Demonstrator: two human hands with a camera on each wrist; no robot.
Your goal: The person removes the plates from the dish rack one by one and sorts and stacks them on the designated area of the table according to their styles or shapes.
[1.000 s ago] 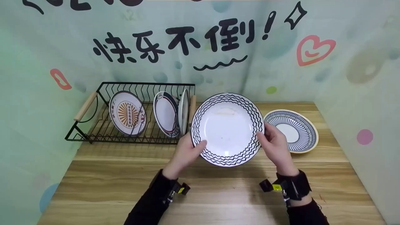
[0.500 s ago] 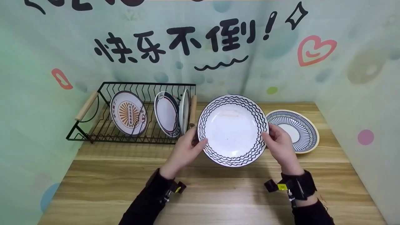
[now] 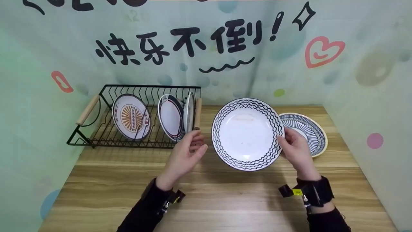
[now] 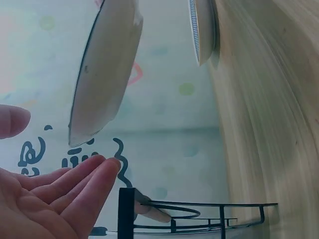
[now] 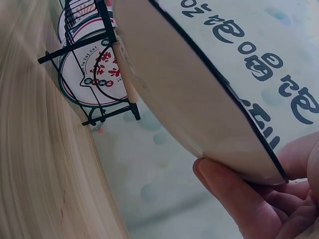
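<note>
From here I see the left hand (image 3: 184,156) has let go, thumb spread from fingers, leaving the right hand (image 3: 297,149) alone pinching the zigzag plate (image 3: 248,135) by its right rim

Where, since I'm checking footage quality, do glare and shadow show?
Head view: glare spot low on the round white plate with black zigzags, pale sheen and soft shadow on the brown wooden table; left wrist view: washed-out patch left of the plate; right wrist view: plate underside shaded.
</note>
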